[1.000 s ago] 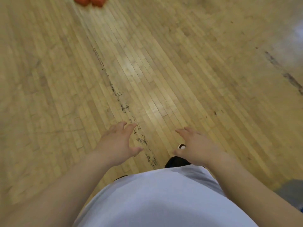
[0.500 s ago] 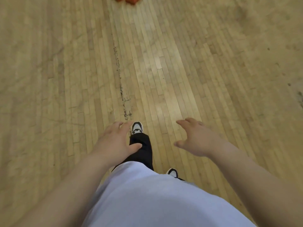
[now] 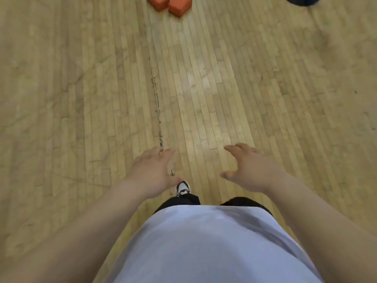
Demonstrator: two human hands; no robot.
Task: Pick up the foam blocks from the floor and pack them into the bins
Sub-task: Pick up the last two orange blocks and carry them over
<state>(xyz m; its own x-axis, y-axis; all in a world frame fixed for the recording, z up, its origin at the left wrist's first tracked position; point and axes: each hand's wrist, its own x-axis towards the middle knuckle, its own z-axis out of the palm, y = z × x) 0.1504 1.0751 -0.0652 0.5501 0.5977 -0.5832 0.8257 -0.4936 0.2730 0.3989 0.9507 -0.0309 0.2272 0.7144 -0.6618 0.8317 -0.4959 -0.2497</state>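
Two orange foam blocks lie side by side on the wooden floor at the top of the view, the left block [image 3: 158,2] touching the right block [image 3: 179,7]. My left hand [image 3: 152,172] and my right hand [image 3: 250,170] are held out in front of my waist, well short of the blocks. Both hands are empty, with loosely spread fingers. No bin shows fully in this view.
A dark blue rounded object [image 3: 302,0] is cut off by the top right edge. A black scuff line [image 3: 158,107] runs along the boards toward my shoe [image 3: 183,187]. Bare wooden floor lies between me and the blocks.
The orange blocks have come nearer and show more fully at the top. The blue object has entered at the top right. My leading foot has drawn back under me; both hands stay empty.
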